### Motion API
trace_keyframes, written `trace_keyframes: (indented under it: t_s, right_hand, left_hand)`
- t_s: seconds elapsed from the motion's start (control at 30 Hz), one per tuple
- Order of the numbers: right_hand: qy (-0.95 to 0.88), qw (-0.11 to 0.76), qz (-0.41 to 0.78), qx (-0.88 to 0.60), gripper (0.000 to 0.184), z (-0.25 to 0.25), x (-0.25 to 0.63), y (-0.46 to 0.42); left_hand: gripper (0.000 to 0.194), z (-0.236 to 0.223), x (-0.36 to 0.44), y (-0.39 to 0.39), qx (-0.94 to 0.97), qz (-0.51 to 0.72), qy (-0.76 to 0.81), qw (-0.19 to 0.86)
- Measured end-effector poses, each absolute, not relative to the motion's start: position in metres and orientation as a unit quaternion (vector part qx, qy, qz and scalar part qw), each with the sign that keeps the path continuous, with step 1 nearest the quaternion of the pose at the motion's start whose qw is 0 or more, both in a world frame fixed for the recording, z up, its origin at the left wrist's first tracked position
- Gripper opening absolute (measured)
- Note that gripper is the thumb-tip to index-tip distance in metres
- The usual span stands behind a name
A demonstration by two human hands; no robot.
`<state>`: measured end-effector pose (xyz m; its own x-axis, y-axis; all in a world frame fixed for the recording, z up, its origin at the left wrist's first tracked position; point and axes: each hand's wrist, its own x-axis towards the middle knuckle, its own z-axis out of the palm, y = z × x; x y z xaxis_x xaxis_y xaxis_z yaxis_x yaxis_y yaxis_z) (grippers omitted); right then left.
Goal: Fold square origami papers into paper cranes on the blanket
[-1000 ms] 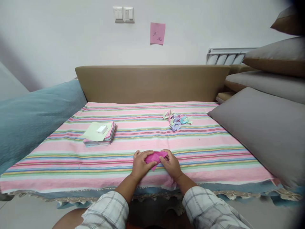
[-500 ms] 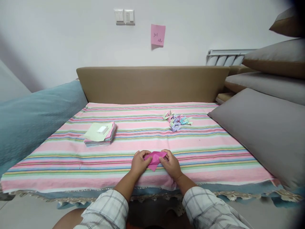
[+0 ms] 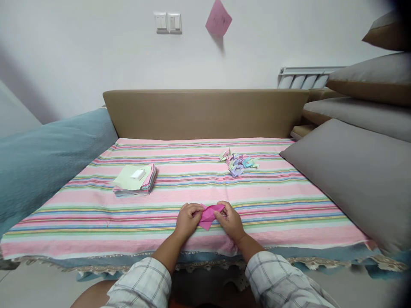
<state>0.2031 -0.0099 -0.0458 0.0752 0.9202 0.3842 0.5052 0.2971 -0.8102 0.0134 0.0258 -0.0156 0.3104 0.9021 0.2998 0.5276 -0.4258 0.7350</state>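
Observation:
A bright pink sheet of folding paper (image 3: 209,215), partly folded with a point hanging down toward me, is held between my two hands near the front of the striped cloth. My left hand (image 3: 189,220) pinches its left side between thumb and forefinger. On the right, my right hand (image 3: 230,221) grips the other corner, thumb on the near face and fingers behind. Beyond my hands lies a cluster of small folded paper pieces (image 3: 239,163) in purple, blue, green and pink. A stack of coloured paper (image 3: 136,190) sits at the left.
A small white block (image 3: 138,174) rests on the paper stack. The striped cloth (image 3: 80,214) covers the seat. Grey cushions (image 3: 353,184) are piled at the right, a blue-covered armrest (image 3: 54,149) stands left. A pink note (image 3: 218,19) hangs on the wall.
The pink note on the wall has shifted upward and tilted. My left fingers have moved along the paper's left side, and its upper edge now looks more folded. My right hand stays nearly still.

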Motion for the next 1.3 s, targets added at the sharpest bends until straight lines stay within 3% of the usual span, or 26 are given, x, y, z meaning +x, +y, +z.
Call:
trace_keyframes:
  t_s: [0.2, 0.37, 0.63, 0.83, 0.97, 1.3]
  right_hand:
    - [-0.646, 0.479, 0.211, -0.556, 0.033, -0.043, 0.203, -0.01]
    - [-0.644, 0.479, 0.212, -0.557, 0.032, -0.039, 0.203, -0.012]
    - [-0.567, 0.527, 0.362, -0.52, 0.024, -0.031, 0.207, 0.0]
    - [-0.541, 0.426, 0.441, -0.576, 0.013, -0.001, 0.215, 0.014]
    - [-0.56, 0.355, 0.429, -0.614, 0.013, 0.009, 0.214, 0.019]
    - [-0.608, 0.296, 0.344, -0.652, 0.007, 0.011, 0.212, 0.028]
  left_hand:
    - [0.05, -0.007, 0.013, 0.017, 0.816, 0.295, 0.447, 0.22]
    - [0.027, -0.007, 0.017, 0.015, 0.84, 0.261, 0.441, 0.178]
    - [0.021, -0.007, 0.018, 0.013, 0.852, 0.248, 0.429, 0.169]
    - [0.018, -0.007, 0.018, 0.013, 0.85, 0.245, 0.432, 0.176]
    - [0.018, -0.007, 0.019, 0.012, 0.849, 0.247, 0.432, 0.177]
    - [0.015, -0.008, 0.02, 0.013, 0.839, 0.264, 0.437, 0.19]
